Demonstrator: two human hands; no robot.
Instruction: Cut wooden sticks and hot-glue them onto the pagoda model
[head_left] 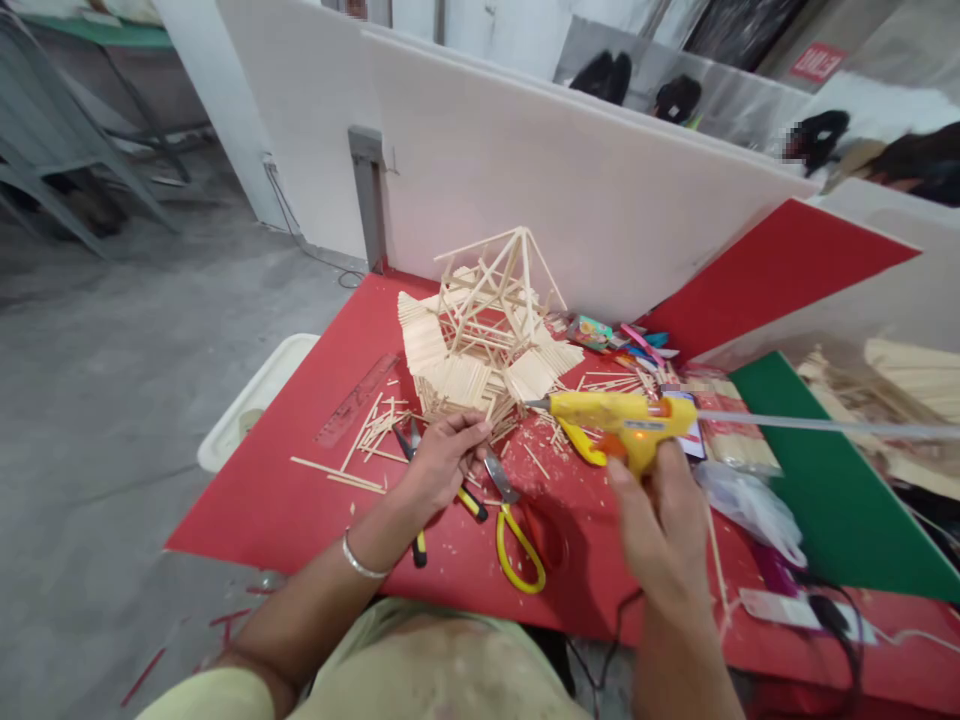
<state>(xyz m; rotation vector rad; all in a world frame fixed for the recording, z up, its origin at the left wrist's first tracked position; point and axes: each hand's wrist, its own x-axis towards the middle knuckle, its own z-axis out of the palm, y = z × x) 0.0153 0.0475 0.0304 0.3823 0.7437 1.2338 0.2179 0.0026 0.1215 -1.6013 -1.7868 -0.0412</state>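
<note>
My right hand (664,530) is wrapped round the handle of a yellow glue gun (600,408); a long glue stick (810,425) sticks out of its back. The gun's nozzle points left, close to my left hand (446,460). The fingers of that hand are pinched on a short wooden stick (490,409). Just beyond stands a model house (487,320) built of thin wooden sticks, with an open peaked frame on top and slatted roof panels lower down. Scissors with yellow handles (520,550) and pliers (472,503) lie beneath my left hand.
Loose sticks (382,430) and a clear ruler (356,400) lie on the red table (270,520). A white partition (540,180) rises behind. At right are a plastic bag (750,505), a green board (832,490) and a power strip (780,607) with cables. People are beyond the partition.
</note>
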